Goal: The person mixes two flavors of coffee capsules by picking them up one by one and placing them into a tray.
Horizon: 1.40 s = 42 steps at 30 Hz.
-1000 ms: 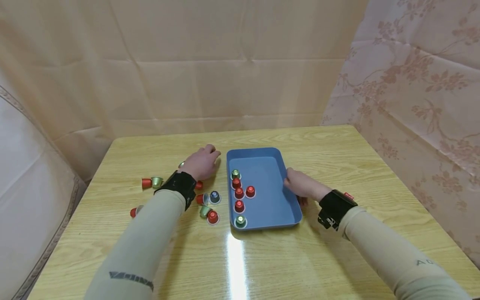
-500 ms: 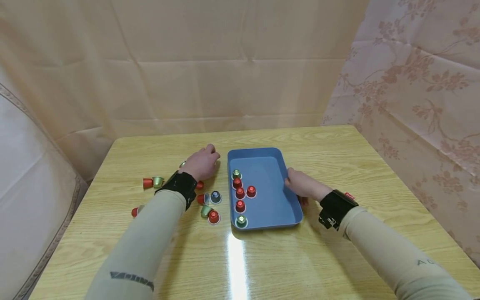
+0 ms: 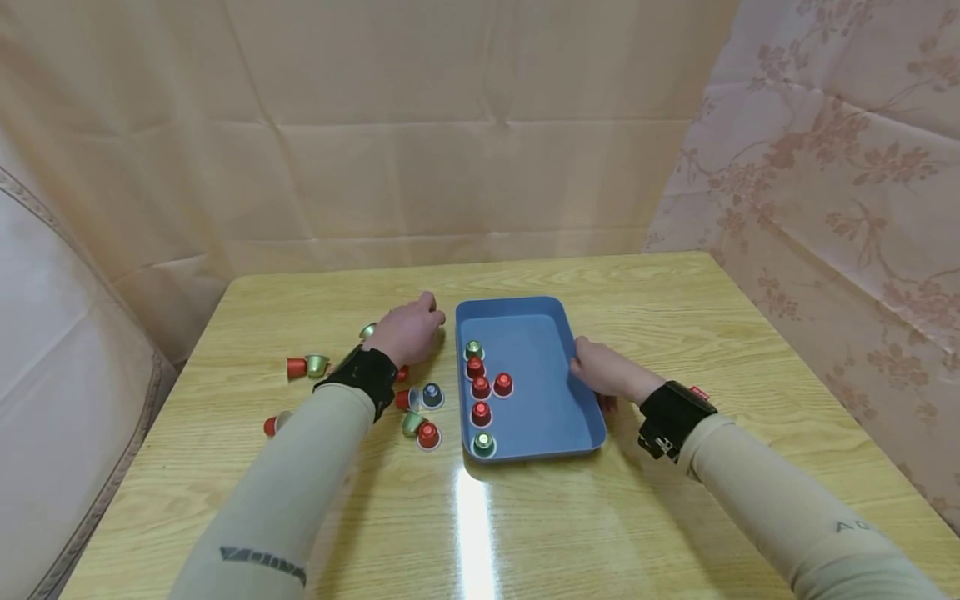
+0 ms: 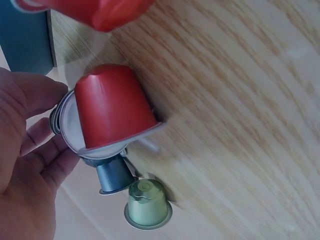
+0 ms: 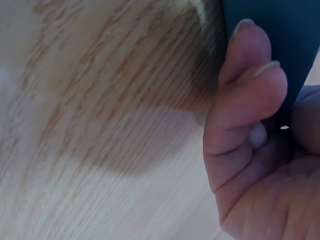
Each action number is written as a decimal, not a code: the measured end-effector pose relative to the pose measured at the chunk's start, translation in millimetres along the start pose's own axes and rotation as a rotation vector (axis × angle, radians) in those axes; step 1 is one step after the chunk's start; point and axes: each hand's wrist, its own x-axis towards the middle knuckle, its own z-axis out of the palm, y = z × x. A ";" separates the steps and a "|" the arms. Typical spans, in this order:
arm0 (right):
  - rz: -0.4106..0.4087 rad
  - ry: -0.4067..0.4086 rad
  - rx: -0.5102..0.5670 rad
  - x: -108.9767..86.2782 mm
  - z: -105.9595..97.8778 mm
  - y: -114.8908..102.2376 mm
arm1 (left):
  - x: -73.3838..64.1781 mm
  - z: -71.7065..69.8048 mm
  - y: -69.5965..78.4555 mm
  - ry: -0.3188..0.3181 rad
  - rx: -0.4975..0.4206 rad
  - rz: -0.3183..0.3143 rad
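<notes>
My left hand [image 3: 408, 331] is low over the table, left of a blue tray [image 3: 543, 417]. In the left wrist view its thumb and fingers pinch a coffee capsule [image 4: 72, 125] by its silver rim; a red capsule [image 4: 115, 107] in front hides most of it. Just beyond are a dark blue capsule [image 4: 114, 175] and a green capsule [image 4: 147, 202]. My right hand [image 3: 609, 368] grips the tray's right side, thumb at the rim and fingers curled against the outer wall. Inside the tray, red capsules and green ones stand mostly along the left wall, with one red capsule [image 3: 503, 384] beside that row.
Loose capsules lie between my left forearm and the tray, including a dark blue one [image 3: 431, 395] and a red one [image 3: 428, 435]. Farther left, a red capsule [image 3: 296, 368] and a green capsule [image 3: 317, 365] touch on the wooden table [image 3: 570, 533]. Curtains hang behind the table.
My left hand shifts slightly right and nearer me, uncovering more of the green capsule behind it. The right hand keeps its grip on the tray, and the capsules inside stay put.
</notes>
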 end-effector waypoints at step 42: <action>0.007 0.006 -0.013 -0.2 -0.4 -1.5 | -2.0 0.4 1.4 -0.101 -0.137 0.056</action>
